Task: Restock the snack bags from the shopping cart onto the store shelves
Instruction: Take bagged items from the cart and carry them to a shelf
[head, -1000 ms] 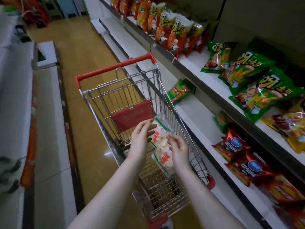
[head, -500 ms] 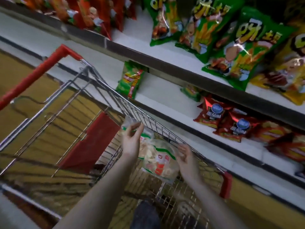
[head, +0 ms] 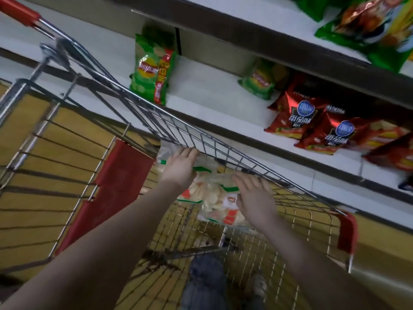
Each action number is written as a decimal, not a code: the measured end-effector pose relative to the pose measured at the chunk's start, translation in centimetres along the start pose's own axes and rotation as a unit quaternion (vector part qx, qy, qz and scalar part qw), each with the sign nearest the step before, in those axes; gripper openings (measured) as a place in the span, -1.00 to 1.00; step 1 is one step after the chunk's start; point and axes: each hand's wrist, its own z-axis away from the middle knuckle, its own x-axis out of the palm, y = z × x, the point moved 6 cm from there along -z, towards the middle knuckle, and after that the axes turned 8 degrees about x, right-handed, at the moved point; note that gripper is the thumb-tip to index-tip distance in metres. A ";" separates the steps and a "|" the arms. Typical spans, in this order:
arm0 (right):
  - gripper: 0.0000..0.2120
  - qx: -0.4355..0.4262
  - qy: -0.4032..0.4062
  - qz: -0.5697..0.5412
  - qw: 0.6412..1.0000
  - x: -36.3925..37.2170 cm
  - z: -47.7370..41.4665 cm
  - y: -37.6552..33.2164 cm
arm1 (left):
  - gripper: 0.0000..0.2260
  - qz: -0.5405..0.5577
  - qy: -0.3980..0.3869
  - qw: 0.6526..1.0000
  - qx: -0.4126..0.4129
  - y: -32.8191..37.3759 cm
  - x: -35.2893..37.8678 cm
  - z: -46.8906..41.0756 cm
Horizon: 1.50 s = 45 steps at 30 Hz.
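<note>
- Two hands hold one clear bag (head: 210,193) of pale crackers inside the cart (head: 201,139), just below the cart's shelf-side rim and clear of the cart's floor.
- The left hand (head: 181,168) covers the bag's far end, with its fingers curled over the edge nearest the rim.
- The right hand (head: 254,198) grips the near end, fingers spread on top and thumb tucked at the bag's edge.
- The bag lies between the hands with its printed face up. Its long axis runs along the cart's shelf-side wall.
- Blur hides whether a second clear bag lies under the first.
- Beyond the cart, the shelf (head: 212,90) carries two green bags (head: 152,68). One stands upright and the other lies further right.
- Right of those are two red bags (head: 292,113) with blue badges, and more red ones lie past them, too blurred to count.
</note>
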 end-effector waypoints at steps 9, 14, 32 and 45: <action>-0.39 0.061 -0.014 0.053 0.997 0.8 -1.6 -0.4 | -0.57 -0.133 0.049 0.989 0.038 -0.1 0.6 -0.6; -0.58 0.062 -0.042 0.073 0.994 1.6 -1.0 -0.9 | -0.74 -0.141 -0.011 0.989 0.051 -0.4 1.2 -0.1; -0.42 0.116 0.187 -0.094 0.971 -10.2 7.9 2.7 | -0.68 -0.038 0.099 0.994 0.032 7.2 -6.3 9.1; -0.66 0.147 0.291 -0.037 0.945 -22.1 20.3 13.7 | -0.54 -0.107 0.169 0.978 0.061 26.2 -15.6 14.6</action>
